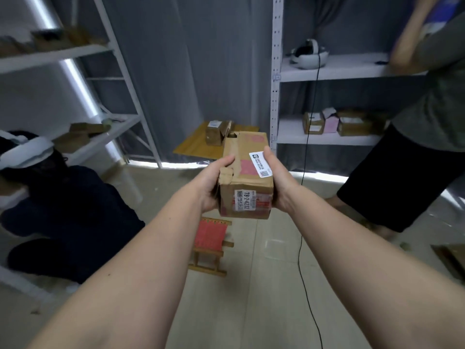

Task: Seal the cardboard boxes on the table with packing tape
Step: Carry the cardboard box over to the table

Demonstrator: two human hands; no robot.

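Cardboard box (245,175) sits in mid-air between both hands, held out in front of the person above the tiled floor (264,285). Left hand (214,182) grips its left side with the thumb laid over the torn top edge, and right hand (278,180) clasps the right side with the thumb resting by a white label (260,164) on the top face. Another white label with printed numbers (242,200) is on the near end of the box, beside pink printing. Its top flap looks creased and ragged at the near left corner. Beyond the box, a low wooden counter (193,147) carries a second cardboard box (217,133). Below the held box stands a small wooden stool with a red woven seat (212,244). White shelves (327,139) on the right hold more parcels (334,123) and a white headset (309,54), from which a black cable (303,197) hangs to the floor. One person in dark clothes (63,212) crouches on the left; another in black shorts (412,182) stands on the right
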